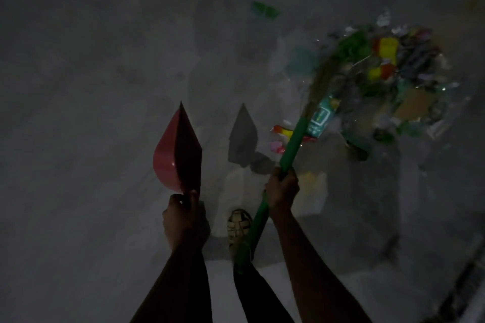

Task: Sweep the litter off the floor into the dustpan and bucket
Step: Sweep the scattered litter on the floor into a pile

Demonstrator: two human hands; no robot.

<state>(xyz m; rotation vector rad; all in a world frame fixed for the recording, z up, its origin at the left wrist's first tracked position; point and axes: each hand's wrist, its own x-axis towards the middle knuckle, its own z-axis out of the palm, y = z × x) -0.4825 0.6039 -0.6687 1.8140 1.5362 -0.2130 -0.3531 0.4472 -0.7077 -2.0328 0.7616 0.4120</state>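
Left hand gripping red plastic dustpan held edge-up, right hand gripping green-handled broom, bristles against mixed colourful litter pile, stray green scrap apart on dim grey floor, sandalled foot between the arms.

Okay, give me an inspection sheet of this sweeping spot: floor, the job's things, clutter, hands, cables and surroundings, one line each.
Surface: grey concrete floor, dimly lit, dusty.
Job's things: red dustpan held off the floor, mouth up; broom with a green handle, its bristles blurred at the litter pile; no bucket seen.
Clutter: teal wrapper and red-yellow wrapper lie short of the pile; a green scrap lies apart, farther off.
Hands: left hand grips the dustpan's handle; right hand grips the broom handle.
Cables: nothing seen.
Surroundings: a sandalled foot below the broom; a dark grating at lower right, too dim to name.
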